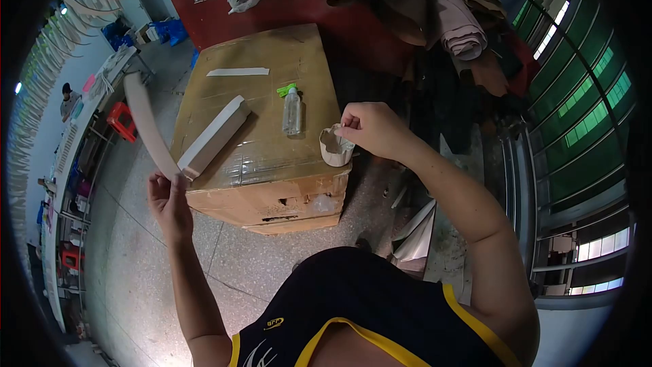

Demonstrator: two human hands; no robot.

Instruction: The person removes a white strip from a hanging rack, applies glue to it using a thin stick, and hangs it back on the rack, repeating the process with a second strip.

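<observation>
My left hand (170, 205) pinches the lower end of a long pale strip (144, 119), which rises and curves to the left of the cardboard box (265, 153). At the box's right front corner, my right hand (373, 129) has its fingers closed at the mouth of a small pale cup (335, 151) with an uneven rim. What those fingers hold, if anything, is hidden. A long white block, perhaps a stack of strips (216, 134), lies slantwise near my left hand. A clear bottle with a green spray head (292, 112) lies right of it. Farther back rests a single white strip (238, 72).
Rolls of brown and dark material (465, 30) lie on a red surface (231, 20) behind the box. Pale strips hang at upper left. A long workbench (75, 129) and red stool (121, 121) stand left. Barred windows (584, 109) line the right side.
</observation>
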